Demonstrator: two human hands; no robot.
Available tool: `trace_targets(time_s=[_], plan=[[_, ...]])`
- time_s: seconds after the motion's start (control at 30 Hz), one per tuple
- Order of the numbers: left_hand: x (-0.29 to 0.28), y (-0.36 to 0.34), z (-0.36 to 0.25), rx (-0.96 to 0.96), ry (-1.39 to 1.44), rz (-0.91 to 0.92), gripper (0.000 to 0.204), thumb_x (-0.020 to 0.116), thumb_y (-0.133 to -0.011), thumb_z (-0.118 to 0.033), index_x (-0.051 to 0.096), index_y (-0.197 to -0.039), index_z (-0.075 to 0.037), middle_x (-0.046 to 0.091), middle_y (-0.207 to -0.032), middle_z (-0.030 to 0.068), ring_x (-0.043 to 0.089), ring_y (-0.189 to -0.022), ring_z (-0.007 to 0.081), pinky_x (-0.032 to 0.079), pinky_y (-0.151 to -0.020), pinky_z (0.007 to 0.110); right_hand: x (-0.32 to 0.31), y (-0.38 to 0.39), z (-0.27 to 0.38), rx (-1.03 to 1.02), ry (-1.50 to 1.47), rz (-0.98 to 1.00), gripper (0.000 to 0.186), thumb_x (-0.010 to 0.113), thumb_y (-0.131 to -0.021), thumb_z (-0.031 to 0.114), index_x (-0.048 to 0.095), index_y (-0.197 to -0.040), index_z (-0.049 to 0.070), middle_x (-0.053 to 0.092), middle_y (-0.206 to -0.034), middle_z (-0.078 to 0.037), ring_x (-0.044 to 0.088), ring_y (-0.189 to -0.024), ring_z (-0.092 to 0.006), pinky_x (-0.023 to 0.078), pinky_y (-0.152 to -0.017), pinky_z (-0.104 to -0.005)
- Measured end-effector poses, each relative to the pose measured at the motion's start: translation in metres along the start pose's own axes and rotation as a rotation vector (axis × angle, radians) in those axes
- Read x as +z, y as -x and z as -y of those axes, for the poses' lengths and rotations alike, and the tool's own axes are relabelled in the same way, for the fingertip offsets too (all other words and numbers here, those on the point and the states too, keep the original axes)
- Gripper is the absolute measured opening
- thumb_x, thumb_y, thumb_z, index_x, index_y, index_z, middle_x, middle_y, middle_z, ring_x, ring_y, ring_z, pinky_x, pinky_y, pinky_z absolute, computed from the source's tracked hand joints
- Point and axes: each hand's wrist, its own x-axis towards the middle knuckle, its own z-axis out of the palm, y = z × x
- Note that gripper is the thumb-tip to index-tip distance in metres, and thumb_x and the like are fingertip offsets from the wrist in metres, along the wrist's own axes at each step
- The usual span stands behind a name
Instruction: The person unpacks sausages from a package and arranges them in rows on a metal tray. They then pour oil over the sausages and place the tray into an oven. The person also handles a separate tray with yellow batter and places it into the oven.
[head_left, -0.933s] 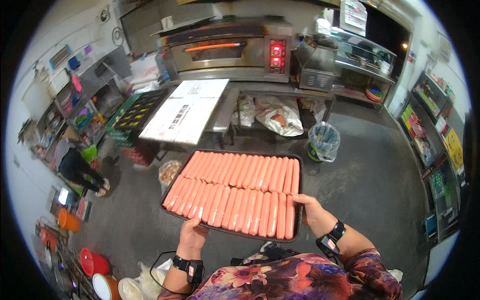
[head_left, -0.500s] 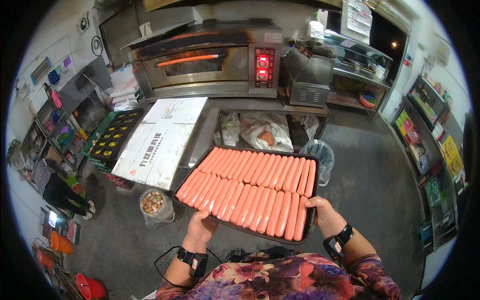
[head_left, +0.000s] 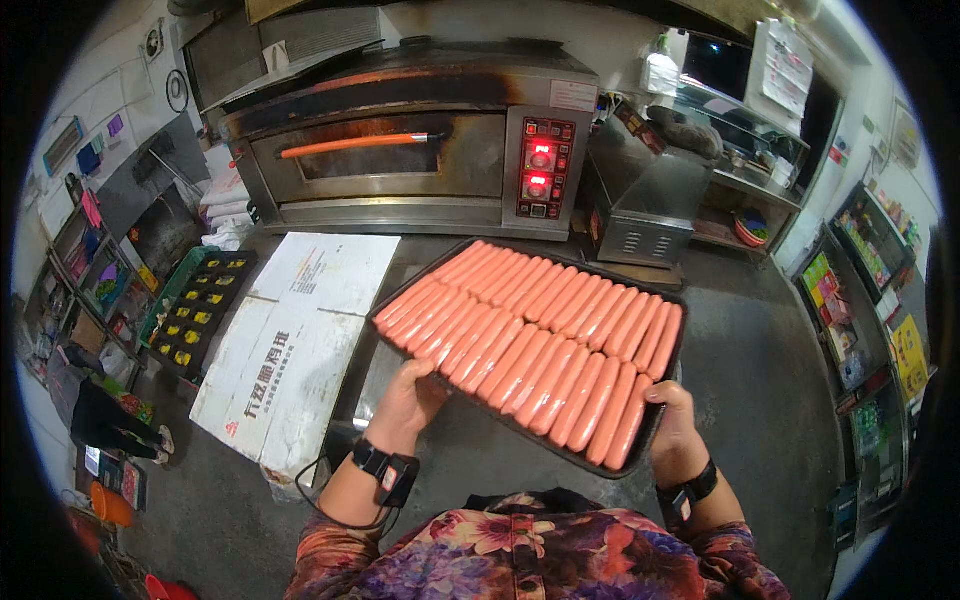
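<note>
Between my hands is a dark baking tray [head_left: 655, 440], tilted, its right side nearer to me. Two rows of pink sausages [head_left: 530, 340] fill it. My left hand [head_left: 408, 402] grips the near left part of the rim, thumb on top. At the near right corner my right hand [head_left: 676, 425] holds the tray the same way, its other fingers hidden beneath. Both wrists carry black strapped devices. Ahead stands a steel deck oven [head_left: 380, 160] with an orange handle [head_left: 355, 145], its door closed and its red displays lit.
Left of the tray lies a white cardboard box [head_left: 300, 350]. Beyond it a black molded tray [head_left: 205, 310] with yellow bits sits on a green crate [head_left: 160, 310]. A steel cabinet [head_left: 640, 190] stands right of the oven. Shelves line both walls; a person [head_left: 105, 420] stands far left.
I have come closer to the oven, carrying the tray of sausages. The tray has shifted right and slightly up in view. Both hands keep their hold.
</note>
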Motion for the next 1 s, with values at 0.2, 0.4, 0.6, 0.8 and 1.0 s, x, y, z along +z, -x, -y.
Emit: trace_targets(time_s=[0.2,0.4,0.6,0.8,1.0], plan=[[0.015,-0.125,-0.002,-0.007,-0.105,0.120,0.059,0.061,-0.086,-0.038,0.046,-0.134,-0.006,0.056,-0.128,0.0057,0.053,-0.118,0.0201,0.041,-0.098,0.038,0.012,-0.064,0.070,-0.144,0.117,0.089,0.068,0.050,-0.075,0.030,0.040,-0.136,0.001,0.051,-0.133,-0.016,0.052,-0.119,-0.0283,0.041,-0.103,-0.0384],[-0.010,-0.228,-0.028,0.016,-0.246,0.147,0.045,0.049,-0.086,-0.017,0.052,-0.128,-0.005,0.058,-0.124,0.0072,0.057,-0.111,0.0217,0.045,-0.095,0.039,0.016,-0.151,0.122,-0.206,0.070,0.025,0.075,0.052,-0.068,0.025,0.037,-0.138,0.001,0.049,-0.134,-0.017,0.049,-0.122,-0.0297,0.039,-0.104,-0.0394],[-0.100,-0.334,-0.077,0.253,-0.133,-0.277,0.029,0.051,-0.090,-0.021,0.058,-0.111,-0.002,0.063,-0.110,0.0114,0.059,-0.101,0.0233,0.048,-0.090,0.039,0.026,-0.203,0.122,-0.233,-0.060,0.047,0.075,0.050,-0.073,0.026,0.031,-0.142,0.004,0.045,-0.138,-0.015,0.046,-0.124,-0.0300,0.037,-0.106,-0.0415],[-0.184,-0.450,-0.121,0.323,0.051,-0.353,0.034,0.057,-0.089,-0.027,0.048,-0.109,-0.001,0.052,-0.120,0.0200,0.051,-0.115,0.0343,0.038,-0.104,0.044,0.045,-0.247,0.106,-0.303,-0.046,0.007,0.073,0.047,-0.076,0.032,0.032,-0.142,0.006,0.044,-0.139,-0.013,0.045,-0.124,-0.0286,0.035,-0.106,-0.0411],[-0.226,-0.541,-0.157,0.358,0.093,-0.430,0.052,0.052,-0.093,-0.034,0.038,-0.133,-0.004,0.045,-0.133,0.0162,0.043,-0.123,0.0292,0.030,-0.108,0.041,0.063,-0.282,0.088,-0.339,-0.020,-0.056,0.076,0.048,-0.072,0.032,0.032,-0.142,0.005,0.045,-0.137,-0.015,0.046,-0.122,-0.0291,0.036,-0.105,-0.0413]])
